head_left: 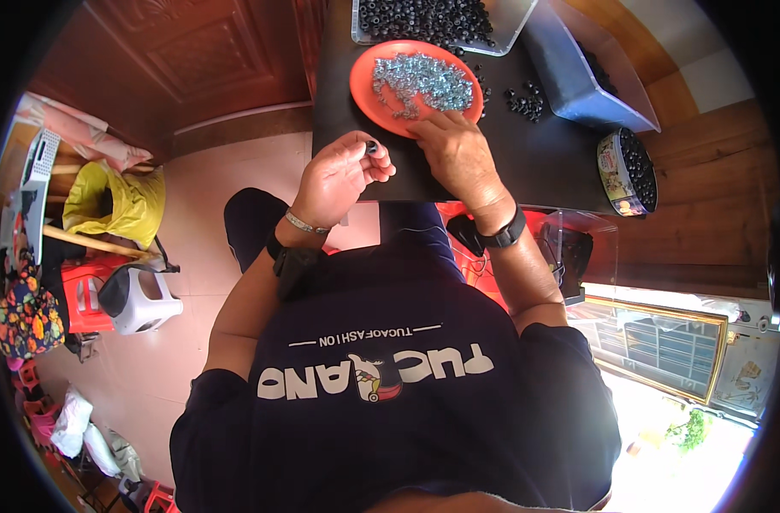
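Note:
My left hand [343, 175], palm up, is closed with a small round black piece [371, 147] held between the thumb and fingers. It is just in front of an orange plate [364, 94] that carries a heap of small shiny silvery pieces [420, 77]. My right hand [458, 158] reaches over the plate's near rim, with its fingers bent and drawn together at the edge of the heap. Its fingertips are partly hidden, and I cannot make out what they pinch.
Behind the plate, a clear tub [493, 38] holds many black pieces. A loose black pile [525, 101] lies on the dark table [535, 167]. To the right are a bluish bin [578, 85] and a round tin [614, 175] of black pieces. A yellow bag [121, 197] stands at left.

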A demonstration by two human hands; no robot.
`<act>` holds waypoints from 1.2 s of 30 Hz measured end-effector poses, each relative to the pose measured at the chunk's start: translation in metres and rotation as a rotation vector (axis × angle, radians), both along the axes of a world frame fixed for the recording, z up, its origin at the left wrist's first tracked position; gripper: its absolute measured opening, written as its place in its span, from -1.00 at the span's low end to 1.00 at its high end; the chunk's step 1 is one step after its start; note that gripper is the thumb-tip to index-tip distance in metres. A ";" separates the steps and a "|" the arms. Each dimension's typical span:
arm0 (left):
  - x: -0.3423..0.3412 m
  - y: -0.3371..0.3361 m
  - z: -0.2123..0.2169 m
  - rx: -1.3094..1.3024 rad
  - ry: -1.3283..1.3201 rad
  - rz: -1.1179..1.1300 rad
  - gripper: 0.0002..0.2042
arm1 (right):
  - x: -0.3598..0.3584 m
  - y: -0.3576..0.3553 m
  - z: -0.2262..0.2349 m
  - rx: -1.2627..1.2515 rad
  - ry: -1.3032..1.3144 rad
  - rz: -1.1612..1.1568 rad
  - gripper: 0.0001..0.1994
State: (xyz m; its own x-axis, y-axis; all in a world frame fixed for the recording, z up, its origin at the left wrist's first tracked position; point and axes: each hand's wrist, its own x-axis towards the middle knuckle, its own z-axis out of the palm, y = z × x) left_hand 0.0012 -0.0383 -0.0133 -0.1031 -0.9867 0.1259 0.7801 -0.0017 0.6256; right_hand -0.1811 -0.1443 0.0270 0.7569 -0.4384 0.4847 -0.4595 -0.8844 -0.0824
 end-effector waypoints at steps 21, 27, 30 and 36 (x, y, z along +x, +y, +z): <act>0.000 0.002 -0.001 -0.060 -0.029 0.035 -0.79 | 0.034 -0.068 0.018 -0.074 0.336 -0.049 -0.80; 0.001 0.003 0.000 -0.060 -0.019 0.028 -0.79 | 0.038 -0.058 0.020 0.035 0.278 0.095 -0.85; 0.002 0.004 0.000 -0.053 -0.017 0.037 -0.79 | 0.033 -0.074 0.023 0.016 0.313 0.044 -0.82; -0.001 0.001 -0.003 -0.064 0.004 0.027 -0.79 | 0.025 -0.088 0.026 0.074 0.106 0.015 -0.84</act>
